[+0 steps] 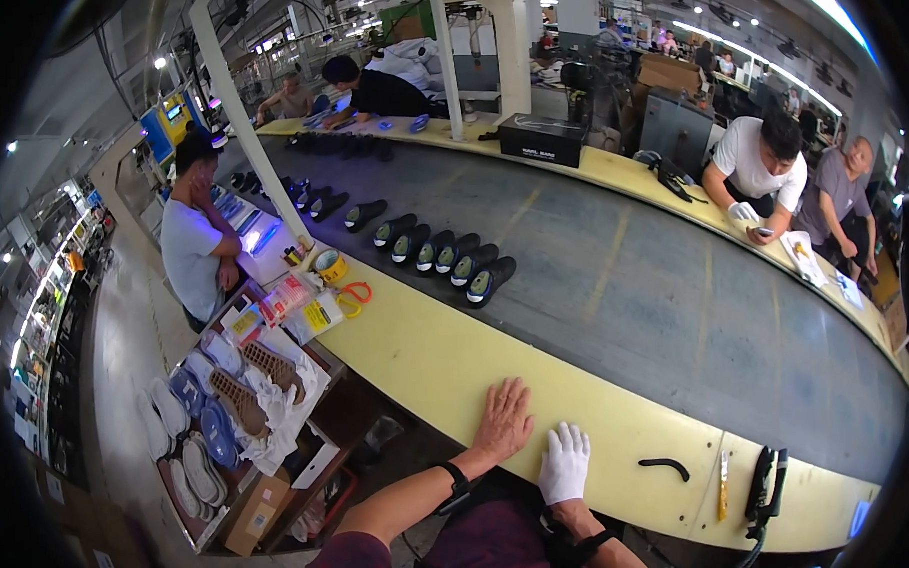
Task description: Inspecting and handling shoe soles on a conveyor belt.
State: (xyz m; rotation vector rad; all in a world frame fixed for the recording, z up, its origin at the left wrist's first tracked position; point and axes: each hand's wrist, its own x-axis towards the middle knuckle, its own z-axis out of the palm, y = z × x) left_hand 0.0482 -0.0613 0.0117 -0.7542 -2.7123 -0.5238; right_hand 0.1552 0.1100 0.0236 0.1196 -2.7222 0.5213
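My left hand (501,420), bare, lies flat on the yellow work ledge (417,345) with its fingers stretched out. Beside it my right hand (564,463), in a white glove, rests on the ledge's near edge, fingers extended. Neither hand holds anything. To the right of the glove lie a curved black strip (665,468), a slim tool with a yellow handle (723,495) and a black tool with a cord (765,488). Beyond the ledge, a row of dark shoes (464,259) stands on the grey conveyor belt (615,298).
At the left, a rack (309,404) carries shoe soles (236,400) and insoles (162,419). Orange-handled scissors (354,298) and a tape roll (330,265) lie near packets. A black box (542,139) sits on the far ledge. Several people sit or stand around the belt.
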